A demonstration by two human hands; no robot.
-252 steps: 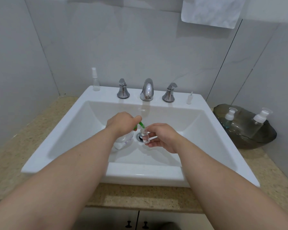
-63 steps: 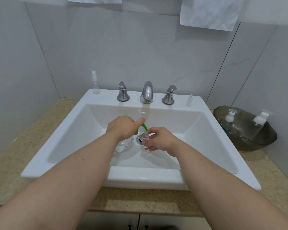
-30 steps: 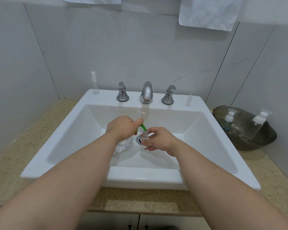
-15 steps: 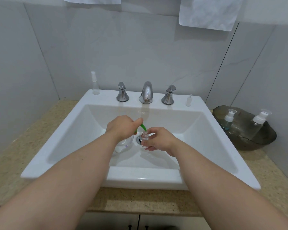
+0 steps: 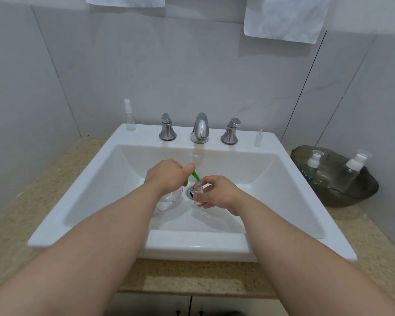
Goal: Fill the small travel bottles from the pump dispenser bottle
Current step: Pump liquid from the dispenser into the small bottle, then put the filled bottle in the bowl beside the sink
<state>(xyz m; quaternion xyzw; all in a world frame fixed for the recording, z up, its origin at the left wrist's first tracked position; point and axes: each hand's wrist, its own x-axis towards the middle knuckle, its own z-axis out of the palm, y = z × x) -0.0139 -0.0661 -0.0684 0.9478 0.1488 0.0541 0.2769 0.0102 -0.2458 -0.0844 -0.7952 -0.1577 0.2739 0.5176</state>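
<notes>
Over the white sink basin [image 5: 283,185], my left hand [image 5: 167,175] grips the clear pump dispenser bottle [image 5: 169,198], fingers curled over its green pump head; the green spout [image 5: 196,176] points down to the right. My right hand [image 5: 217,192] pinches a small clear travel bottle [image 5: 198,189] upright, its open neck right under the spout tip. Another small travel bottle [image 5: 129,116] with a spray top stands on the sink's back left corner. A small white spray cap [image 5: 258,139] stands on the back right ledge.
Chrome faucet [image 5: 200,128] with two handles [image 5: 167,131] [image 5: 230,132] sits on the back ledge. A dark glass bowl [image 5: 342,192] on the speckled counter at right holds two capped pump bottles [image 5: 311,166] [image 5: 354,168]. White towels [image 5: 283,17] hang above. The drain [image 5: 190,193] lies below the hands.
Hardly anything differs over the last second: both hands stay where they were, the spout still over the small bottle's neck. Since the oldest frame, my right hand brought the bottle closer under the spout.
</notes>
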